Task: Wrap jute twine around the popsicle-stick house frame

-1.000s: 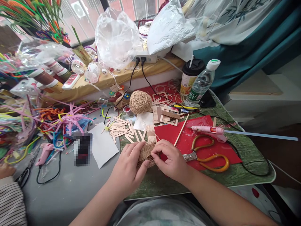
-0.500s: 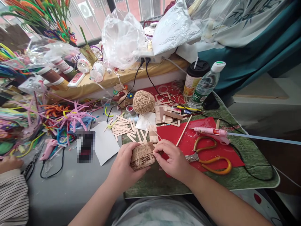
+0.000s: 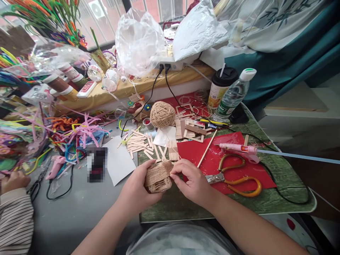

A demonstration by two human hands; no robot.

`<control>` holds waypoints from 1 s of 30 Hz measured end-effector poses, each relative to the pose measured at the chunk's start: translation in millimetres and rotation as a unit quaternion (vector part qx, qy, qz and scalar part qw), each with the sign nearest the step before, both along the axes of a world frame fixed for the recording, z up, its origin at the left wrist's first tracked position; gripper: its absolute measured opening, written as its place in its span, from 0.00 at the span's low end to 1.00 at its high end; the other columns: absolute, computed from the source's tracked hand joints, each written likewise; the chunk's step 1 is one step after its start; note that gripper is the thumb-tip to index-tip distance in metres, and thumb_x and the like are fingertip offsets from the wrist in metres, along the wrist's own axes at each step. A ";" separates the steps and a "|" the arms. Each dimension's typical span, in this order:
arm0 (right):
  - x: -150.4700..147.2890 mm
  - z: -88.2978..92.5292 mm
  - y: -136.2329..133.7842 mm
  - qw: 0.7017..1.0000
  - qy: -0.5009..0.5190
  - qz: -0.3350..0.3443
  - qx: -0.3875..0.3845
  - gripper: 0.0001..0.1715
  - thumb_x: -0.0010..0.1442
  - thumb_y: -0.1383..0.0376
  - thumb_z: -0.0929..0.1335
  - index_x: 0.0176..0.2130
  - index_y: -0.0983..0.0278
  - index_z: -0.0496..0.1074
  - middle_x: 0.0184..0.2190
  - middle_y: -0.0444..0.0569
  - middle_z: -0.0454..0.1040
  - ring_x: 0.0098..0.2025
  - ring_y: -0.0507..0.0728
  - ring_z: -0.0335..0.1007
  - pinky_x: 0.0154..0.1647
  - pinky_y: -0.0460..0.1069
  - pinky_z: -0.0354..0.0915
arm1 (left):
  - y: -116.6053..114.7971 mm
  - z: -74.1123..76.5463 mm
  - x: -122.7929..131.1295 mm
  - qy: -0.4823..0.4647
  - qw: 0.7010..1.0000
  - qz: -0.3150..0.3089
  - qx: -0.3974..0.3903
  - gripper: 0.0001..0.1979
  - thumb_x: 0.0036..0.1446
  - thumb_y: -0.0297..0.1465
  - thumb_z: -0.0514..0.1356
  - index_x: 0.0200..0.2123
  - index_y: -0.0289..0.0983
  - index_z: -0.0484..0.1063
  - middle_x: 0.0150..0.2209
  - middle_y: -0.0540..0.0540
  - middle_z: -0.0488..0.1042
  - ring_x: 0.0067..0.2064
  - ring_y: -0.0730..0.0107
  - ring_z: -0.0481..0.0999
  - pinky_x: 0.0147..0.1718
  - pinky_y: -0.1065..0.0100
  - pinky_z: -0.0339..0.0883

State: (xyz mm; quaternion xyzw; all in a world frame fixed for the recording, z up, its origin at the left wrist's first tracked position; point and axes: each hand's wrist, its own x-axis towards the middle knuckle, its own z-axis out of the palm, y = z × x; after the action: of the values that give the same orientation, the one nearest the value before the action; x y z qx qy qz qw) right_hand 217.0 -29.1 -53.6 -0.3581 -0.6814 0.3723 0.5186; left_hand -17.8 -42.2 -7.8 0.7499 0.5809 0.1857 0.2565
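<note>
A small twine-wrapped piece (image 3: 158, 173), boxy with an open lattice at its lower side, rests in my left hand (image 3: 138, 189), whose fingers curl round its left edge. My right hand (image 3: 195, 182) pinches at the piece's right edge, thumb and forefinger together; a strand of twine seems to be between them, though it is too fine to see well. Behind both hands lies a ball of twine (image 3: 162, 114). Wooden craft sticks (image 3: 136, 143) are spread in front of that ball. To the right, scissors with orange handles (image 3: 239, 177) rest on a red sheet (image 3: 227, 141).
A pink glue gun (image 3: 239, 148) with a long glue stick lies on the red sheet. Behind stand a water bottle (image 3: 233, 95) and a lidded cup (image 3: 221, 86). Pipe cleaners (image 3: 87, 129) heap at left, near another person's hand (image 3: 16, 181). Black cables cross the table.
Both my hands and the twine-wrapped piece have shifted slightly left, and the piece has tilted a little. The other person's hand at the left edge has moved slightly right.
</note>
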 end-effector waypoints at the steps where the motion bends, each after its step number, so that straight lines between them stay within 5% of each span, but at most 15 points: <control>1: 1.9 0.7 1.1 1.000 0.001 -0.004 -0.002 0.05 0.71 0.70 0.69 0.41 0.60 0.75 0.38 0.50 0.76 0.42 0.58 0.74 0.46 0.54 0.73 | 0.8 -5.5 -0.1 -0.029 1.000 0.003 0.001 0.41 0.49 0.33 0.73 0.65 0.44 0.63 0.58 0.40 0.75 0.55 0.49 0.81 0.52 0.53 0.78; 9: 6.7 8.8 1.6 1.000 0.018 -0.011 -0.021 0.06 0.70 0.68 0.69 0.38 0.60 0.74 0.34 0.48 0.74 0.36 0.57 0.73 0.38 0.52 0.73 | 9.4 -44.9 -4.5 -0.216 0.975 -0.034 0.049 0.37 0.47 0.31 0.71 0.62 0.44 0.65 0.56 0.40 0.72 0.54 0.52 0.79 0.51 0.54 0.77; 19: 4.9 3.4 4.1 1.000 0.007 0.009 0.014 0.06 0.70 0.71 0.69 0.43 0.60 0.75 0.39 0.51 0.77 0.42 0.57 0.76 0.45 0.53 0.75 | 9.6 -69.0 -34.2 -0.234 0.970 -0.040 0.051 0.40 0.48 0.36 0.74 0.63 0.45 0.62 0.58 0.37 0.70 0.59 0.49 0.77 0.57 0.49 0.73; 30: -8.2 -2.5 3.5 1.000 -0.001 -0.026 0.015 0.09 0.71 0.72 0.69 0.47 0.59 0.74 0.38 0.49 0.76 0.41 0.57 0.75 0.44 0.52 0.74 | 14.2 -78.3 -33.3 -0.291 0.954 -0.051 0.046 0.43 0.49 0.50 0.76 0.63 0.47 0.63 0.59 0.39 0.68 0.60 0.48 0.74 0.58 0.51 0.72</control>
State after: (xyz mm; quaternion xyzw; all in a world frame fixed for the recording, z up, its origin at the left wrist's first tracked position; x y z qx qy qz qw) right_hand 208.8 -25.6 -56.1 -0.3679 -0.6780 0.3479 0.5327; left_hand -51.2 -28.0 -86.1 0.7034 0.4325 0.4090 0.3885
